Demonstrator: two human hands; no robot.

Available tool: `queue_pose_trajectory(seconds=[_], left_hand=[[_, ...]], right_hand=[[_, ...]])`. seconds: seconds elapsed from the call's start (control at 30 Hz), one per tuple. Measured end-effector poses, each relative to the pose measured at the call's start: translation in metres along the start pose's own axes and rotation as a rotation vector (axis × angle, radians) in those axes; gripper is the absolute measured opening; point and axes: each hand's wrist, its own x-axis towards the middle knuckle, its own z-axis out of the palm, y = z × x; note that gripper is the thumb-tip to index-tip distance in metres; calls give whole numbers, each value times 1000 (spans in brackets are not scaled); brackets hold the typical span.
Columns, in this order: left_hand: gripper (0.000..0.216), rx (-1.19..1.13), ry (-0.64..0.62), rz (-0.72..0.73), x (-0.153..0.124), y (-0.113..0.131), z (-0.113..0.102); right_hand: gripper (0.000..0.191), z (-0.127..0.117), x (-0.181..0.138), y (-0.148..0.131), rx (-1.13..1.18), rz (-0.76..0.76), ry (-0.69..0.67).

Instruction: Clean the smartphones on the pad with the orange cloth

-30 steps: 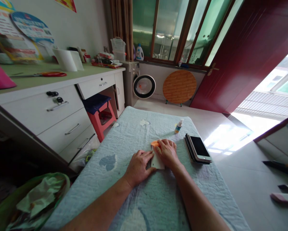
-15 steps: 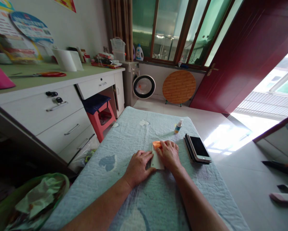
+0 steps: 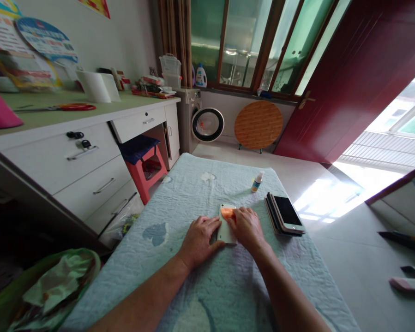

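Note:
A white smartphone (image 3: 225, 234) lies back side up on the quilted light-blue cover (image 3: 207, 193). My left hand (image 3: 199, 240) steadies it, with fingers along its left edge and the thumb at its lower end. Pinched in my right hand (image 3: 248, 227) is a small orange cloth (image 3: 227, 213), pressed on the upper part of the phone's back. Part of the cloth is hidden under those fingers. Right of my hands sits a stack of smartphones (image 3: 286, 214), the top one with its dark screen up. Behind it stands a small spray bottle (image 3: 257, 182).
A desk with drawers (image 3: 99, 161) runs along the left, with a red stool (image 3: 147, 177) under it. A green-lined bin (image 3: 94, 263) stands low at left. Farther back are a washing machine with its door open (image 3: 207, 124), a folded round table (image 3: 258, 124) and a red door (image 3: 332, 69).
My right hand has moved the orange cloth slightly down the phone's back, baring the phone's top end with its camera. My left hand stays in place.

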Motion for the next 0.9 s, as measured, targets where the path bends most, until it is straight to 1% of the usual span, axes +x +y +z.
queue_pose_trajectory(seconds=[0.2,0.43,0.7,0.9], left_hand=[[64,3,-10,3,0,-1,0],[60,20,-26,-18,0,-4,3],[57,36,0,-32,0,0,2],[57,39,7,-26,0,-3,5]], right_hand=[[20,-8,-6,-1,-11,-29,-42],[14,-8,-19,0,-34,-82,-83],[23,-13,-40,-6,-33,-115,-113],[30,-10,-49,-8,-12,-129,-108]])
